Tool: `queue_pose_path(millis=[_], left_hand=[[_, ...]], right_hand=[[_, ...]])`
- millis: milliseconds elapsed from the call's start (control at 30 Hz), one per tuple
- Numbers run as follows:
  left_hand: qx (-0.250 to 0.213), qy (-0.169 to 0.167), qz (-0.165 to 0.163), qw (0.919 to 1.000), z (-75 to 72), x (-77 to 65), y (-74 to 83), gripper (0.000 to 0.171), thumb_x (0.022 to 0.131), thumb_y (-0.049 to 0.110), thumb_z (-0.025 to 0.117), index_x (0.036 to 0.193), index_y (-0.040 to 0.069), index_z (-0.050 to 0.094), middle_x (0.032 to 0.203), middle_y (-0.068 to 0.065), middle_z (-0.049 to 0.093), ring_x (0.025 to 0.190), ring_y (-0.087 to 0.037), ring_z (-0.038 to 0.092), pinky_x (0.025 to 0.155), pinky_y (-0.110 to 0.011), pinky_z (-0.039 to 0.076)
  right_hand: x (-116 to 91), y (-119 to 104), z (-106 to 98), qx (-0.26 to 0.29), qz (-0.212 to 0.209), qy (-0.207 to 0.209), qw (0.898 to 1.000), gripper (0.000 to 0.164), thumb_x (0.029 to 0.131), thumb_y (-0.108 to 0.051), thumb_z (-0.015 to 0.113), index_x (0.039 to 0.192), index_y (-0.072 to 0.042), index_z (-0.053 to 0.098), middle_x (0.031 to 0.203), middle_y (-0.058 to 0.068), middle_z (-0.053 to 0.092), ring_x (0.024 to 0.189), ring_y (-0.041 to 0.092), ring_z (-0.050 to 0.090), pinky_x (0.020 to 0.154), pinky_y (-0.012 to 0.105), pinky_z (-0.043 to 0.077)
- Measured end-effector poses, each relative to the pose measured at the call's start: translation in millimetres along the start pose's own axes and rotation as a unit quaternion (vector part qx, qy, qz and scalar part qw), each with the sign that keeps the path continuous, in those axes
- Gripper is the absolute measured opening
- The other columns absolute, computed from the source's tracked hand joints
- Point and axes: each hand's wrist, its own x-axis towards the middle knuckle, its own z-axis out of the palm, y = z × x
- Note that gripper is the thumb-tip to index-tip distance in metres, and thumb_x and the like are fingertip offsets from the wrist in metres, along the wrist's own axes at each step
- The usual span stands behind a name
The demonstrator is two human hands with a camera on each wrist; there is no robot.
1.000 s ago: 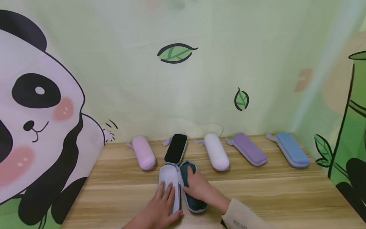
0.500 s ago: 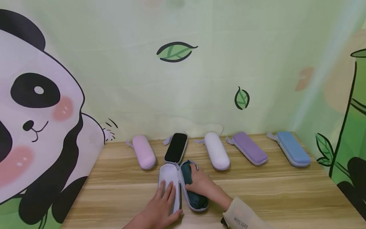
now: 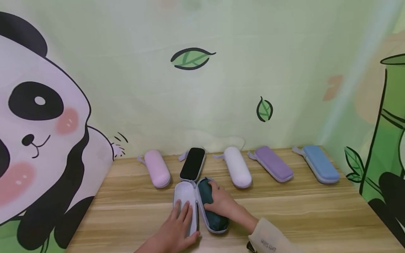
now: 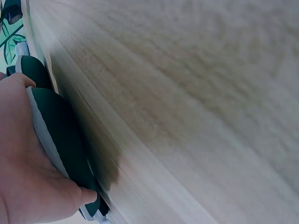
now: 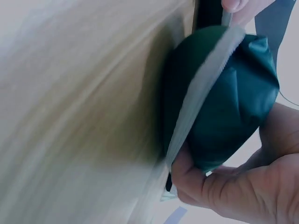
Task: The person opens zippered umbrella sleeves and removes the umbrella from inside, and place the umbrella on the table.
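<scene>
The dark green bundle (image 3: pixel 217 222) lies in the right half of the open case (image 3: pixel 184 191) on the table (image 3: pixel 126 218), gripped by the right hand (image 3: pixel 224 204); the left hand (image 3: pixel 174 226) rests, fingers extended, on the other half. Fabric bulging past the zip (image 5: pixel 199 93) could snag there.

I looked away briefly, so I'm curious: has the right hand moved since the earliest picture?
Yes, slightly: in the head view, the right hand has shifted rightward relative to the black case.
</scene>
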Motion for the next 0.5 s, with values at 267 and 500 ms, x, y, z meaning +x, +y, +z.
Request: queue_pose_path(millis=[267, 500], left_hand=[[0.010, -0.012, 0.004, 0.9999, -3.9, -0.1, -4.6, 0.091, 0.098, 0.070, 0.039, 0.151, -0.004, 0.043, 0.159, -0.025, 0.035, 0.148, -0.052, 0.021, 0.117, -0.062, 0.024], [0.035, 0.017, 0.005, 0.9992, 0.1, -10.9, -15.4, 0.090, 0.097, 0.069, 0.042, 0.147, -0.006, 0.047, 0.155, -0.026, 0.041, 0.146, -0.053, 0.025, 0.117, -0.061, 0.024]], right_hand=[[-8, -13, -33, 0.083, -0.043, 0.007, 0.996, 0.080, 0.085, -0.021, 0.079, 0.148, 0.003, 0.037, 0.139, 0.029, 0.053, 0.122, 0.037, 0.056, 0.102, 0.055, 0.045], [-10, -16, -54, 0.052, -0.017, 0.062, 0.997, 0.082, 0.085, -0.021, 0.079, 0.151, 0.000, 0.036, 0.135, 0.030, 0.051, 0.116, 0.039, 0.058, 0.094, 0.054, 0.050]])
